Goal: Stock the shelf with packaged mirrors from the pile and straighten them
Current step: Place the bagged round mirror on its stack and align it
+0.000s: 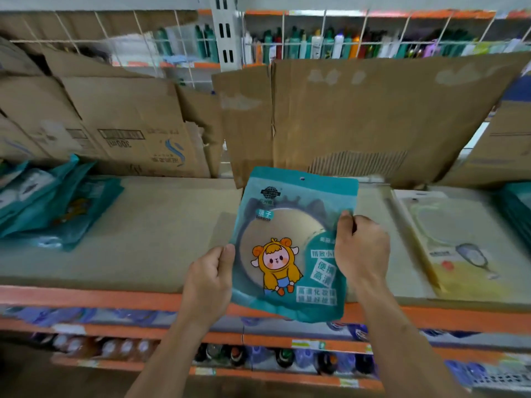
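Observation:
A teal packaged mirror [290, 225] with a cartoon sheep figure is held upright above the front of the shelf [143, 234]. My left hand [211, 282] grips its lower left edge, thumb on the front. My right hand [362, 248] grips its right edge, thumb over the front. A loose pile of teal mirror packs [54, 208] lies at the shelf's left end. More teal packs [517, 214] are stacked at the far right edge.
A pale yellow pack [459, 245] lies flat on the shelf to the right. Flattened cardboard boxes [359, 116] lean against the wire back. The orange shelf lip [86, 297] runs along the front, with bottles [120, 347] on lower shelves.

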